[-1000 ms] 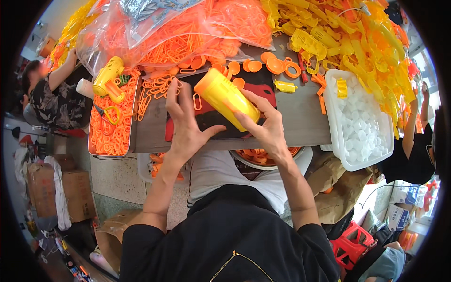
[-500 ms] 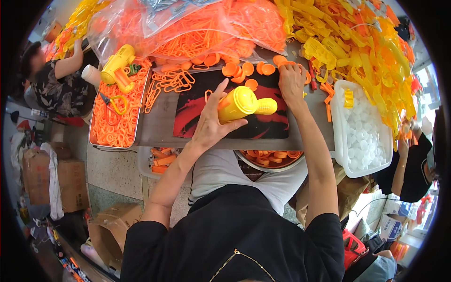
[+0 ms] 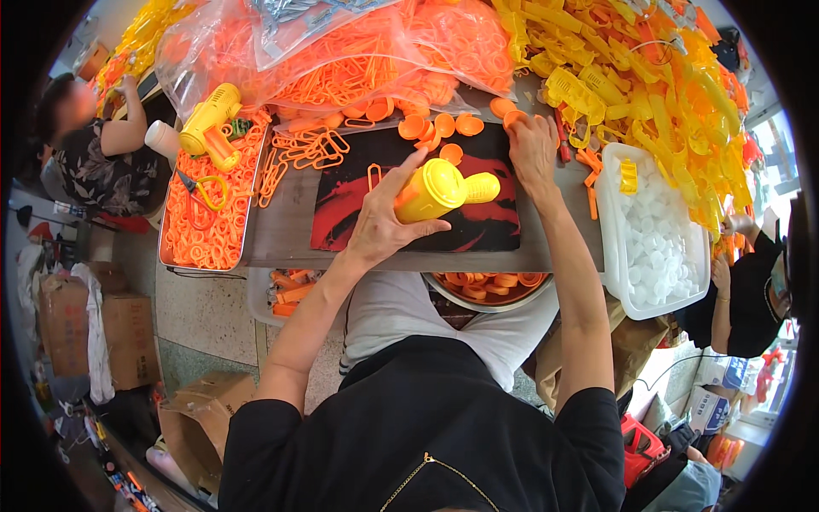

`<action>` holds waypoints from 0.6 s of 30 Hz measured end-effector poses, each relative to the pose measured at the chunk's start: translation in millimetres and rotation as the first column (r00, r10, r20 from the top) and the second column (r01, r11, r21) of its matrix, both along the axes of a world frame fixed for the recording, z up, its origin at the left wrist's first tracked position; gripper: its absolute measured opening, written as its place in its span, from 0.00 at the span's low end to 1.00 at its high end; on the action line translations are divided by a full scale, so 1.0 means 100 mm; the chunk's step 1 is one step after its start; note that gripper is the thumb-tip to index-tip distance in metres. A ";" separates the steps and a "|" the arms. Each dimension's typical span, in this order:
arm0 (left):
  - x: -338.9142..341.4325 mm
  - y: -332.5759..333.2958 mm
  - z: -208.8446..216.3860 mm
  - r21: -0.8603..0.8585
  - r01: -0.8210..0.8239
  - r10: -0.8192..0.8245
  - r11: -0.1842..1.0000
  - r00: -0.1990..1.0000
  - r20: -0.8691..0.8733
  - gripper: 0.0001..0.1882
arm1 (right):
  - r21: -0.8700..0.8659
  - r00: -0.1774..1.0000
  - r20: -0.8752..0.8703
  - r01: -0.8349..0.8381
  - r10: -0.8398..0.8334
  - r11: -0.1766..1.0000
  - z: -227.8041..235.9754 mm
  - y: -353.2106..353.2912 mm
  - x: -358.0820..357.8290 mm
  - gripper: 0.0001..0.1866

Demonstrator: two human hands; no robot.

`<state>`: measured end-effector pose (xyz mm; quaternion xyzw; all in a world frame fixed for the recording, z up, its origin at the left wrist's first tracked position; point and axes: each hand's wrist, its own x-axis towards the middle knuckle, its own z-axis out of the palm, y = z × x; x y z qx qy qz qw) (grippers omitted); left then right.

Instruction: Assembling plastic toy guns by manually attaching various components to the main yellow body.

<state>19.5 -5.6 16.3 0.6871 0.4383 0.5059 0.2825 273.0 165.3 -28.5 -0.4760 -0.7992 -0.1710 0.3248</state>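
Observation:
My left hand (image 3: 376, 224) is wrapped round a yellow plastic toy body (image 3: 424, 193), a fat cylinder with a narrower ribbed branch pointing right. It is held above a black and red mat (image 3: 341, 224). At the mat's far right corner, my right hand (image 3: 533, 154) has its fingers bent down over a small round orange cup (image 3: 514, 119); the fingertips close on its edge. Just beyond them rests another orange cup (image 3: 502, 107). Several more orange cups (image 3: 444, 125) lie at the mat's far edge, and an orange oblong ring (image 3: 374, 177) lies left of the yellow body.
On the left, a tray of orange rings (image 3: 200, 243) holds scissors (image 3: 205, 192) and another yellow toy body (image 3: 209, 119). Bagged orange parts (image 3: 358, 64) and heaped yellow parts (image 3: 631, 77) fill the far side. A white bin (image 3: 613, 230) holds white caps. Co-workers sit at both sides.
My right hand has shifted slightly down and right, and its fingers have drawn back from the farther orange cup. My left hand holds the yellow toy body almost still.

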 end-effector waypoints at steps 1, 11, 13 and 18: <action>0.00 0.00 0.01 0.054 -0.002 0.004 0.999 0.999 -0.040 0.46 | 0.001 1.000 -0.001 0.002 -0.002 1.000 -0.01 0.01 0.02 0.07; 0.16 0.09 -0.03 0.037 0.026 -0.023 0.999 0.996 -0.090 0.43 | -0.318 0.167 -0.947 -0.610 -0.275 0.726 0.55 -0.13 0.22 0.11; 0.15 0.09 -0.05 0.069 0.043 -0.031 0.997 0.985 -0.167 0.43 | -0.244 0.090 -0.941 -0.849 -0.326 0.469 0.97 -0.63 0.00 0.13; 0.27 0.12 -0.04 0.111 0.089 -0.068 0.990 0.981 -0.181 0.44 | -0.508 0.495 -0.860 -0.807 -0.126 0.299 1.03 -1.16 -0.15 0.13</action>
